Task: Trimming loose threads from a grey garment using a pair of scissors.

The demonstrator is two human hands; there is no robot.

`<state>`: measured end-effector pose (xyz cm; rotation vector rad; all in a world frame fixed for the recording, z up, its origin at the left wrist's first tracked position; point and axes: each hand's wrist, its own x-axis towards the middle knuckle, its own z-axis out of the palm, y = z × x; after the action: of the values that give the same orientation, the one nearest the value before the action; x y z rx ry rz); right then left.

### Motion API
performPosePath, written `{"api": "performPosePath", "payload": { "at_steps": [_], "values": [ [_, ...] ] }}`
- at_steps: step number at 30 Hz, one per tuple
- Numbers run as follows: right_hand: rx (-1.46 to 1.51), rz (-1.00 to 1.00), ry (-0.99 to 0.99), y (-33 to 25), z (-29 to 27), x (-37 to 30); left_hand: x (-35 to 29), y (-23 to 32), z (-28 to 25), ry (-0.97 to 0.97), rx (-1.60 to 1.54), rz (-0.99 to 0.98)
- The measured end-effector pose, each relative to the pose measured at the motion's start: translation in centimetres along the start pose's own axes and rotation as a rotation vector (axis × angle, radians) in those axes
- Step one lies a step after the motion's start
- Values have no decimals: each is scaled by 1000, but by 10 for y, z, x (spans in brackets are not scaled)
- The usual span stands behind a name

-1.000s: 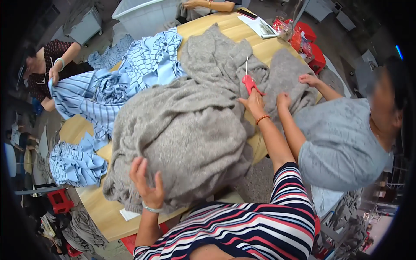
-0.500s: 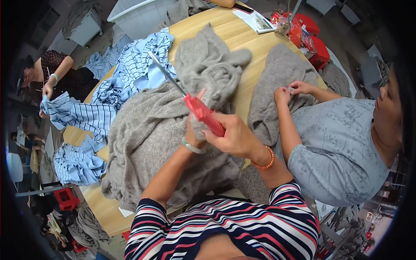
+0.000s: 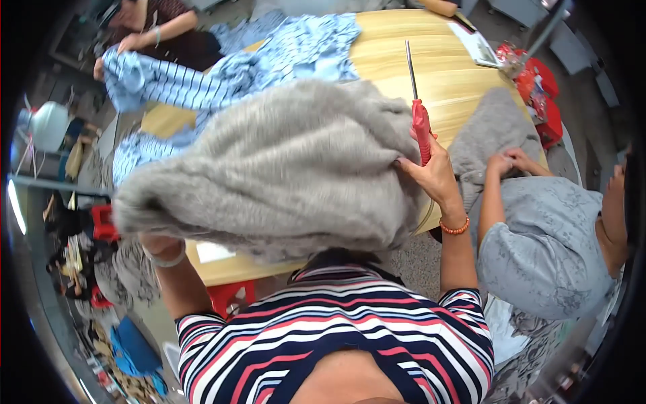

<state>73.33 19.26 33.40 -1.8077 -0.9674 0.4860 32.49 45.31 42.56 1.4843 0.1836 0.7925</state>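
A large grey knitted garment (image 3: 289,168) is spread out and raised over the near side of the table, blurred by motion at its left end. My left hand (image 3: 161,248) is at that end, mostly covered by the knit, its fingers hidden; the fabric hangs over it. My right hand (image 3: 436,174) grips a red-handled tool (image 3: 421,128) with a long thin metal rod that points away from me. The same hand's thumb presses the garment's right edge.
Blue striped garments (image 3: 269,64) lie on the wooden table (image 3: 383,30) at the far left, where a person (image 3: 168,27) handles one. At right another person (image 3: 538,236) works on a grey knit piece (image 3: 494,128). Red stools (image 3: 548,114) stand beyond.
The garment has been lifted and spread wide. My left hand has moved left and nearer to me; my right hand has moved right with the tool, whose rod now points more straight away.
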Motion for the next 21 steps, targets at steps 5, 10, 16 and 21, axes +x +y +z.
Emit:
{"api": "performPosePath", "payload": {
  "at_steps": [5, 10, 16, 21],
  "values": [
    [-254, 141, -232, -4, 95, -34, -103, -22, -58, 7, 197, -654],
    [-328, 78, -111, 3, 141, -65, -154, -74, -61, 78, 152, -860],
    [-473, -72, -46, 3, 161, -98, -162, -112, -24, -71, 1067, -270],
    [-402, 22, -5, -6, 150, -112, -180, -111, -52, -113, 1105, -279]
  ]
}}
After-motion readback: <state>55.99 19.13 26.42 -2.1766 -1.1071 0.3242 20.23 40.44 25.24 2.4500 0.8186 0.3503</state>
